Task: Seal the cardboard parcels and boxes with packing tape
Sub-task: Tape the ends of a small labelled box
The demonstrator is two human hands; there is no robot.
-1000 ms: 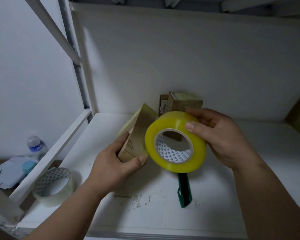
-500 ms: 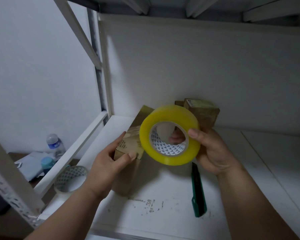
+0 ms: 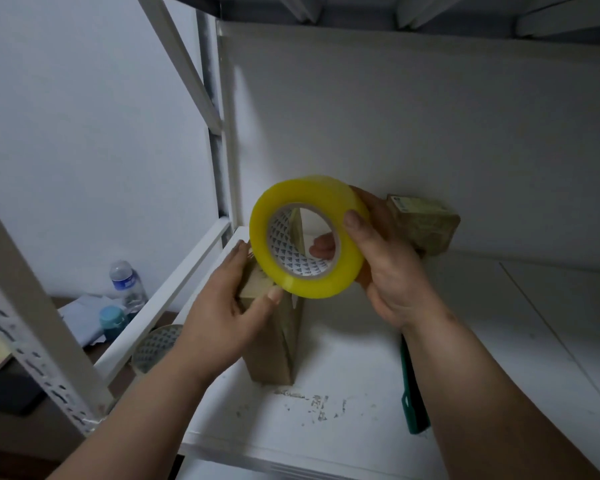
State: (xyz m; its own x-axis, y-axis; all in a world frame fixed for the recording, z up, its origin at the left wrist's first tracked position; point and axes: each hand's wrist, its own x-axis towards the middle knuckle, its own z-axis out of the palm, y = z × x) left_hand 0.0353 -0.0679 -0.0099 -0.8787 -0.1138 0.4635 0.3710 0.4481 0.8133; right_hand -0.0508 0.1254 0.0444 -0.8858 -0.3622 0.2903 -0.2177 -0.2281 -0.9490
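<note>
We are looking down at a white metal shelf [image 3: 343,375], and our right hand [image 3: 392,268] is holding up a fat roll of yellow packing tape [image 3: 309,237] in front of us, thumb curling over the roll's near face while a fingertip is showing through the patterned cardboard core from behind. So those fingers are clamping the roll, front and back. Our left hand [image 3: 222,306] is gripping the top end of a tall, narrow brown cardboard parcel [image 3: 274,341] that is standing upright on the shelf, fingers wrapping the far side and the thumb pressing the near face, just under the lower rim of the roll. The roll is hanging just above and in front of that parcel's top; whether the two are touching, we cannot tell.

Behind our right hand, a second squat brown cardboard box [image 3: 426,220] is sitting against the back wall of the shelf. A green-handled cutter [image 3: 413,403] is lying flat on the shelf, partly hiding under our right forearm. Off to the left, below the shelf edge, a clear tape roll [image 3: 153,344] is resting, and beyond it we are seeing a plastic water bottle with a blue label [image 3: 127,282], a small teal cup [image 3: 113,320] and some loose white papers [image 3: 84,317]
</note>
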